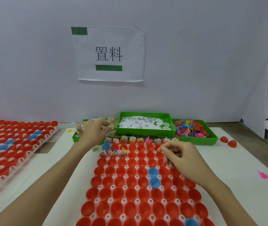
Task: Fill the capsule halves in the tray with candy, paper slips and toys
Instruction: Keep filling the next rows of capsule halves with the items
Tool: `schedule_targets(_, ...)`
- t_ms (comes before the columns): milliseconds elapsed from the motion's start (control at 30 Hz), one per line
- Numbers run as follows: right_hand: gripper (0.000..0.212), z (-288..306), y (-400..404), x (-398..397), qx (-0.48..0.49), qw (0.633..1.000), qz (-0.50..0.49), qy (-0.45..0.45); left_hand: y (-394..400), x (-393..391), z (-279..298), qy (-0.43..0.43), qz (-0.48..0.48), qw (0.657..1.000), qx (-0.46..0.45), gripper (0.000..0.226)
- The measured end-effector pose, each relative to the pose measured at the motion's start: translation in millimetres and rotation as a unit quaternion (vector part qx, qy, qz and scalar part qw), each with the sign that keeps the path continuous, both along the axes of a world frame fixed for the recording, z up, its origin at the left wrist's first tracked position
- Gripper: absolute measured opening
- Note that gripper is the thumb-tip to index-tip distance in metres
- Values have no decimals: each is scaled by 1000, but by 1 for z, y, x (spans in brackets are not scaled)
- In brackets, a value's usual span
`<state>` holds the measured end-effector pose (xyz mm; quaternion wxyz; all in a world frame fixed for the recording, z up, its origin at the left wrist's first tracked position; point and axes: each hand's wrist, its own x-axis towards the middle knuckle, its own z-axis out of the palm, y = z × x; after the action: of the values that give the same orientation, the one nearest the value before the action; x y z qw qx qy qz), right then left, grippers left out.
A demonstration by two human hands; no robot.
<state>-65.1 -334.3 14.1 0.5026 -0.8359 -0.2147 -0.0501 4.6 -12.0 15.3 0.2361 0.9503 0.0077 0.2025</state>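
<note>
Nearest me the tray (107,216) holds mostly empty red capsule halves (131,194), its far rows already filled, the right hand (181,158) hovering in a loosely curled, empty grip, while the left hand (94,132) spreads fingers over candy (81,128) beside green bins of paper slips (143,123) and toys (190,128).

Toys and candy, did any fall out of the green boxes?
Yes. A pink toy lies loose on the white mat at right, a yellow toy at the mat's far left corner, and a candy packet beside the tray, outside any capsule.
</note>
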Motion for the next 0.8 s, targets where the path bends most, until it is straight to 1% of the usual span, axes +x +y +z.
schedule_targets(100,19,-1,0,1,-3,1000,-2,-1,1,16,-3,32,-13,999,32,22)
schedule_targets(333,20,1,-3,1,-1,1000,-7,-9,0,25,-1,73,-18,997,27,8)
schedule_targets(467,20,1,-3,1,-3,1000,-12,-7,5,23,-3,76,-26,995,50,20)
schedule_targets(600,20,1,-4,1,-4,1000,-17,-9,13,16,1,39,-52,994,93,12)
schedule_targets(700,19,1,-3,1,-7,1000,-16,-8,17,9,4,-17,-42,996,81,6)
schedule_targets(800,19,0,-2,1,-11,1000,-17,-7,22,3,5,-62,-32,997,38,6)
